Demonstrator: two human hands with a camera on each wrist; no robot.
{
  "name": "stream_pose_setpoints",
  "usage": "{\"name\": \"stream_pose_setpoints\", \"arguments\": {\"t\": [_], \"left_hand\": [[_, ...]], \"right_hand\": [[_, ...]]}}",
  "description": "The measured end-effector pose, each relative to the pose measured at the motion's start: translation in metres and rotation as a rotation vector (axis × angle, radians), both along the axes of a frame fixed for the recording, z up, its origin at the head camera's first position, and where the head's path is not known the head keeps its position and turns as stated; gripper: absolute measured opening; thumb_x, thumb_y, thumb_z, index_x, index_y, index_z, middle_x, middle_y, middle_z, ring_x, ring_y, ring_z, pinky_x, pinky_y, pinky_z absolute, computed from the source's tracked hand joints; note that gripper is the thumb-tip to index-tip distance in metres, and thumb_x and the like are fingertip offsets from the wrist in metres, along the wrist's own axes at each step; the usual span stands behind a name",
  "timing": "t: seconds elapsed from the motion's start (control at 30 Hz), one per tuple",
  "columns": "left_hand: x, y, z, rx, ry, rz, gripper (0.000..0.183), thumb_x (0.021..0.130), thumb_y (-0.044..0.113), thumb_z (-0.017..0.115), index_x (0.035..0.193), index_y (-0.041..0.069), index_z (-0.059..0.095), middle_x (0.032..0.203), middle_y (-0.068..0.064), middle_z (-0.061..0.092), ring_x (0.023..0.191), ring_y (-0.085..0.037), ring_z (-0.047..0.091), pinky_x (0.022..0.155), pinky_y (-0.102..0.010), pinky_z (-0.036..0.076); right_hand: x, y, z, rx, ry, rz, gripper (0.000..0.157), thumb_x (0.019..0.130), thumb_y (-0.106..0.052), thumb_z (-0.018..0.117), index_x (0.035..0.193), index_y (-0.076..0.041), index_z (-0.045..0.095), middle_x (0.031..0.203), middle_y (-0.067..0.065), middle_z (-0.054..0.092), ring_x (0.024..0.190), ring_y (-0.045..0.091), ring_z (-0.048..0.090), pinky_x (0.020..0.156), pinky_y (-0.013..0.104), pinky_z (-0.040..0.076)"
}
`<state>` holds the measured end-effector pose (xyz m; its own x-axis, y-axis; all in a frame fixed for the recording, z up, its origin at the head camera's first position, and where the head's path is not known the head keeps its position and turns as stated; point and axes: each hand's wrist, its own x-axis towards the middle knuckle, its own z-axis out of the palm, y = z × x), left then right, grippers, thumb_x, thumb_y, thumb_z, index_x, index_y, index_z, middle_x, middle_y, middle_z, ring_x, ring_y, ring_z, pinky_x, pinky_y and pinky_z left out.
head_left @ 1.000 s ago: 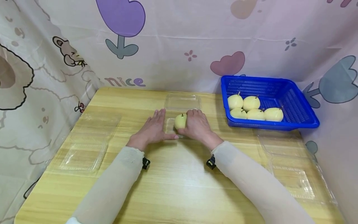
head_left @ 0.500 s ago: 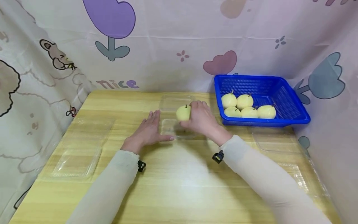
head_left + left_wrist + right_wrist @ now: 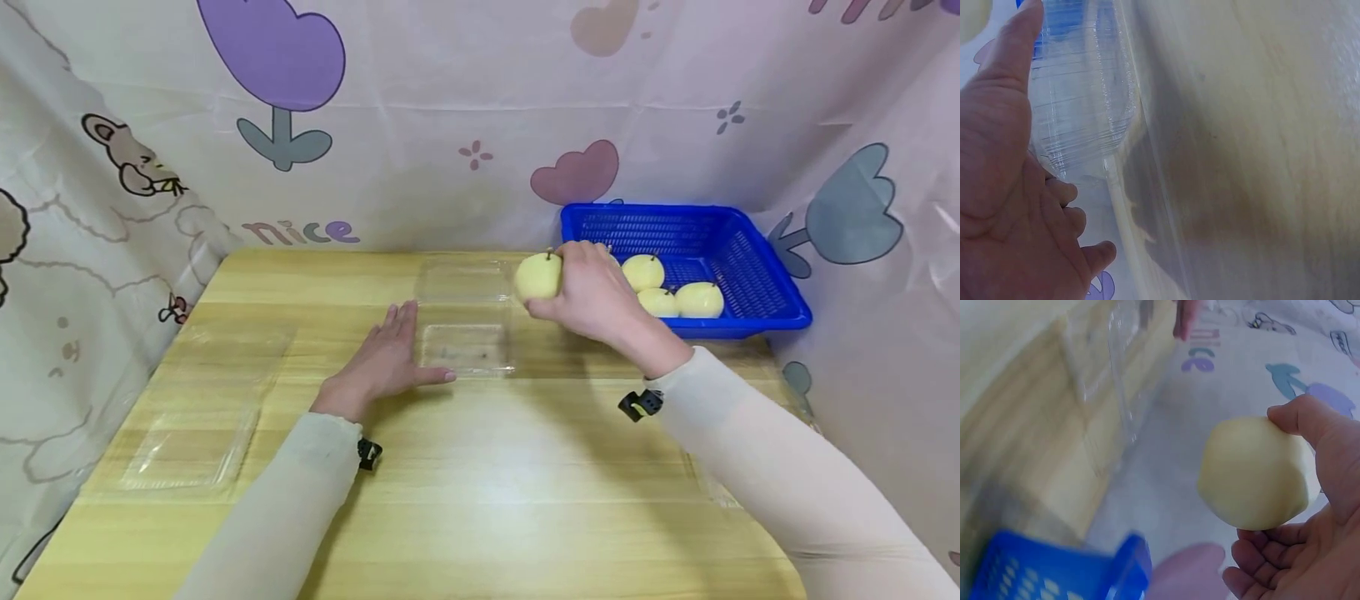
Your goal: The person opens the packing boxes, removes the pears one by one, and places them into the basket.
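My right hand [image 3: 600, 293] grips a pale yellow pear [image 3: 537, 277] between thumb and fingers, in the air just left of the blue basket. In the right wrist view the same pear [image 3: 1257, 473] fills the grasp. My left hand [image 3: 381, 360] has its fingers straight and rests at the left edge of a clear plastic box [image 3: 465, 348], whose lid lies open behind it. From the left wrist, the box's clear wall [image 3: 1079, 94] shows beside the thumb. Inside the box no fruit shows.
The blue basket [image 3: 795, 312] at the back right holds several pears [image 3: 699, 300], some hidden by my right hand. Another open clear box [image 3: 187, 450] lies on the left of the wooden table [image 3: 480, 517]. A third, at right, is mostly behind my right sleeve.
My right hand has lifted the pear out of the middle box and carried it right, up to the basket. The left hand stays at the box's side. The head view has shifted slightly.
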<state>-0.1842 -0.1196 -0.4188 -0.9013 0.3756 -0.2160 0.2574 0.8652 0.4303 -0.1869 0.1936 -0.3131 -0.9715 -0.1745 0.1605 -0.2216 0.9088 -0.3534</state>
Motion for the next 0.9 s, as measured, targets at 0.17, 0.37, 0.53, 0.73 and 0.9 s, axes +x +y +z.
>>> {"name": "stream_pose_setpoints", "arguments": {"t": [0.17, 0.37, 0.53, 0.73, 0.9], "left_hand": [[0.0, -0.001, -0.001, -0.001, -0.006, -0.001, 0.141, 0.082, 0.082, 0.069, 0.167, 0.004, -0.012, 0.177, -0.016, -0.006, 0.164, -0.035, -0.009, 0.132, -0.061, 0.006], [0.0, 0.0, -0.001, 0.004, -0.002, -0.005, 0.141, 0.083, 0.081, 0.069, 0.167, 0.004, -0.012, 0.177, -0.017, -0.006, 0.164, -0.036, -0.008, 0.132, -0.061, 0.006], [0.0, 0.0, -0.001, 0.005, -0.008, -0.002, 0.142, 0.082, 0.083, 0.069, 0.167, 0.004, -0.013, 0.177, -0.017, -0.006, 0.164, -0.035, -0.009, 0.132, -0.06, 0.006], [0.0, 0.001, 0.0, 0.009, -0.01, -0.001, 0.14, 0.084, 0.077, 0.072, 0.167, 0.003, -0.013, 0.177, -0.019, -0.007, 0.164, -0.037, -0.009, 0.132, -0.061, 0.006], [0.0, 0.001, -0.001, 0.014, -0.012, -0.001, 0.139, 0.084, 0.075, 0.073, 0.167, 0.003, -0.013, 0.177, -0.019, -0.006, 0.164, -0.038, -0.009, 0.131, -0.062, 0.006]], "right_hand": [[0.0, 0.023, 0.011, 0.013, 0.016, -0.043, 0.072, 0.079, -0.047, 0.083, 0.12, 0.007, 0.06, 0.107, 0.021, 0.064, 0.101, 0.039, 0.055, 0.084, 0.05, 0.046], [-0.003, 0.049, 0.023, 0.022, 0.001, -0.092, 0.078, 0.082, -0.048, 0.08, 0.128, 0.01, 0.056, 0.115, 0.025, 0.063, 0.105, 0.042, 0.053, 0.084, 0.052, 0.046], [-0.005, 0.069, 0.031, 0.038, -0.016, -0.131, 0.085, 0.083, -0.052, 0.078, 0.135, 0.011, 0.054, 0.123, 0.028, 0.061, 0.112, 0.046, 0.051, 0.085, 0.054, 0.046], [-0.01, 0.09, 0.034, 0.042, -0.039, -0.169, 0.086, 0.086, -0.055, 0.076, 0.137, 0.01, 0.053, 0.125, 0.029, 0.061, 0.115, 0.047, 0.051, 0.086, 0.055, 0.047], [-0.016, 0.109, 0.036, 0.033, -0.067, -0.21, 0.088, 0.087, -0.058, 0.073, 0.136, 0.011, 0.052, 0.123, 0.029, 0.059, 0.117, 0.048, 0.05, 0.083, 0.056, 0.047]]}}
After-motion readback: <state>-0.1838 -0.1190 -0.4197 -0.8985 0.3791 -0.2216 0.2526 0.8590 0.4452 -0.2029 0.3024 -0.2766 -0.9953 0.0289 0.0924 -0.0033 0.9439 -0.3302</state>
